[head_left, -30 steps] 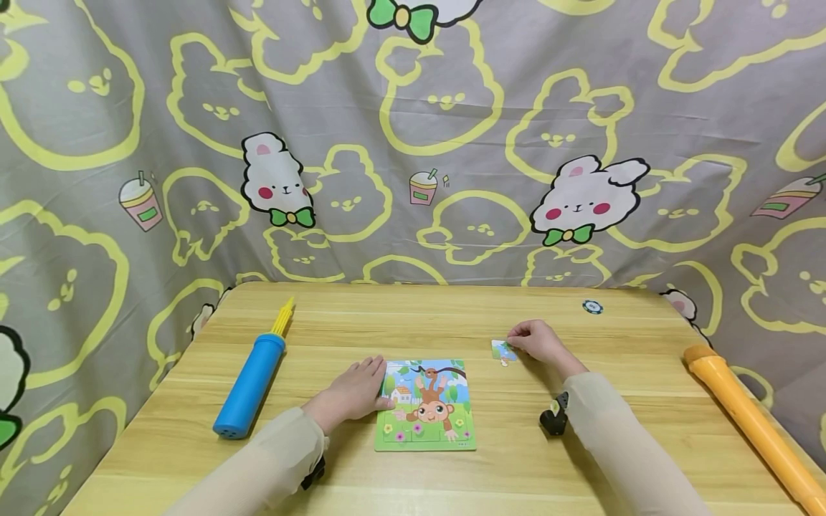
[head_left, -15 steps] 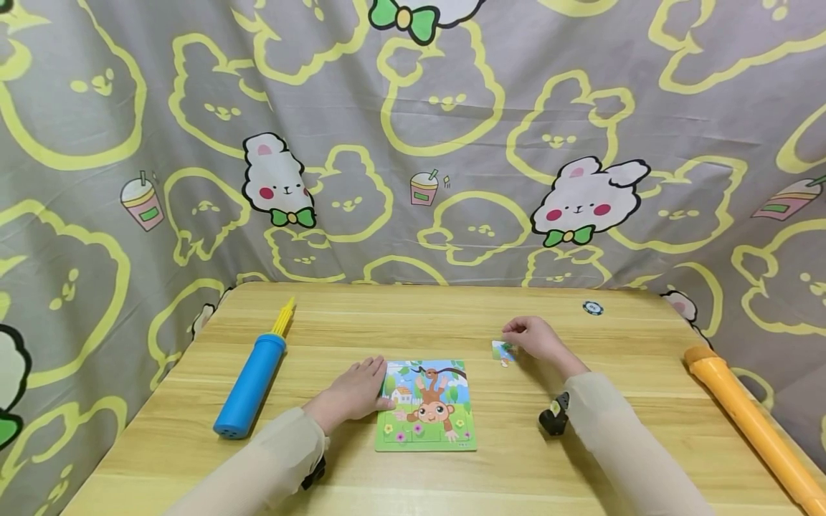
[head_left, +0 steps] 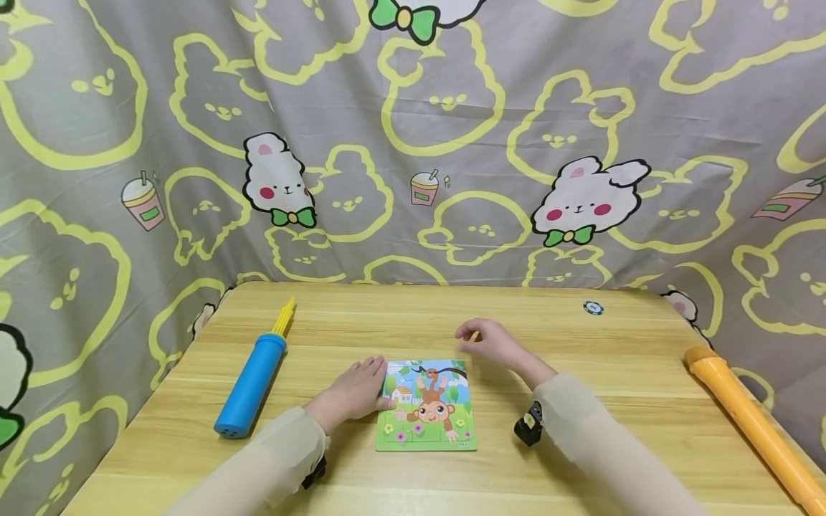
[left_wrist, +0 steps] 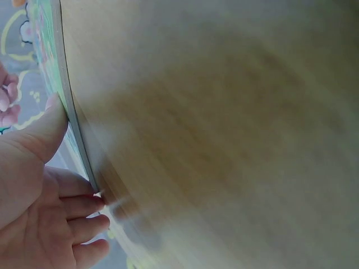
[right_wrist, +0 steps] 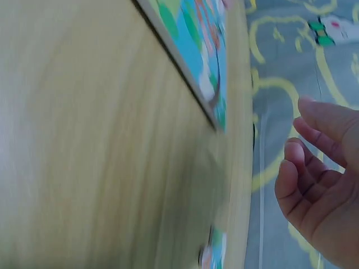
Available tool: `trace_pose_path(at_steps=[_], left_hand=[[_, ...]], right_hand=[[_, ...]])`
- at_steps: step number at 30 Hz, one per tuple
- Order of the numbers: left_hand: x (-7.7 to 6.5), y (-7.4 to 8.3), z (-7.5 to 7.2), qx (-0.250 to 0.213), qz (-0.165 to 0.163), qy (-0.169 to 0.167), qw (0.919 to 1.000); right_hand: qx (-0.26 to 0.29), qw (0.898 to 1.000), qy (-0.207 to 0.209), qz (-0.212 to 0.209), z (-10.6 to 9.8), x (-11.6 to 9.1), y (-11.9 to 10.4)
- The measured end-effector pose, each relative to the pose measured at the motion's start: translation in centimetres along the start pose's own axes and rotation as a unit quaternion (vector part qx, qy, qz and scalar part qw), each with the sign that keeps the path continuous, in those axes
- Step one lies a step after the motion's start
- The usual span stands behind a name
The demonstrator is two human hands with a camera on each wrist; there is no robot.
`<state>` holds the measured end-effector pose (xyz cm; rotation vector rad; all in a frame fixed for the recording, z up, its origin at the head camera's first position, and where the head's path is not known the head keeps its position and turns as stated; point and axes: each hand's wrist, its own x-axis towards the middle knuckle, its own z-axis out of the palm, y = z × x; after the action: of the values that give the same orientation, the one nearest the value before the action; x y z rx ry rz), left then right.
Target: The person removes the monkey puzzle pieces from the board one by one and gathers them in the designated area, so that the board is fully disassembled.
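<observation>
A square jigsaw puzzle (head_left: 429,408) with a hanging monkey and a small house lies flat on the table. My left hand (head_left: 351,390) rests against its left edge, fingers extended towards the far corner. In the left wrist view the thumb (left_wrist: 53,120) lies over the puzzle's rim. My right hand (head_left: 497,347) hovers just beyond the puzzle's far right corner. Its fingers are loosely bent, and the right wrist view shows nothing between them. There, a small loose puzzle piece (right_wrist: 217,250) lies on the table; in the head view the right hand hides it.
A blue hand pump (head_left: 250,383) with a yellow nozzle lies on the left. An orange tube (head_left: 751,426) runs along the right edge. Near the back right is a small round chip (head_left: 593,307). A patterned curtain (head_left: 361,179) hangs behind the wooden table (head_left: 400,315).
My right hand has left the loose puzzle piece's outer side and moved left, towards the puzzle's far right corner. The left hand and the puzzle have stayed in place.
</observation>
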<state>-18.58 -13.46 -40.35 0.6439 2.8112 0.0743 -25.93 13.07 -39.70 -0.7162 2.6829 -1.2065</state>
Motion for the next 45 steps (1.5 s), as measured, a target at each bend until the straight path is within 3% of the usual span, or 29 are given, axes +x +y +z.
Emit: trace_pose_path(at_steps=[7,13,17,21,27,45], left_hand=[[-0.1,0.1,0.0,-0.001,0.001,0.004,1.0000],[-0.1,0.1,0.0,-0.003,-0.001,0.004,1.0000],[0.0,0.1,-0.1,-0.007,-0.001,0.006,1.0000],[0.0,0.1,-0.2,-0.012,-0.005,0.002,0.9999],[0.2,0.0,-0.1,-0.010,-0.007,-0.002,0.9999],[0.2,-0.1,0.1,-0.005,-0.009,-0.006,0.9999]], right_hand=[[-0.011,0.997,-0.064,-0.052,2.4,0.4,-1.4],[-0.015,0.991,-0.121,-0.049,4.0,0.6,-2.3],[-0.041,0.986,-0.144,-0.075,4.8,0.7,-2.6],[-0.078,0.980,-0.156,-0.095,5.5,0.9,-2.6],[-0.106,0.977,-0.163,-0.082,6.0,1.0,-2.5],[-0.081,0.976,-0.191,-0.062,6.2,1.0,-2.5]])
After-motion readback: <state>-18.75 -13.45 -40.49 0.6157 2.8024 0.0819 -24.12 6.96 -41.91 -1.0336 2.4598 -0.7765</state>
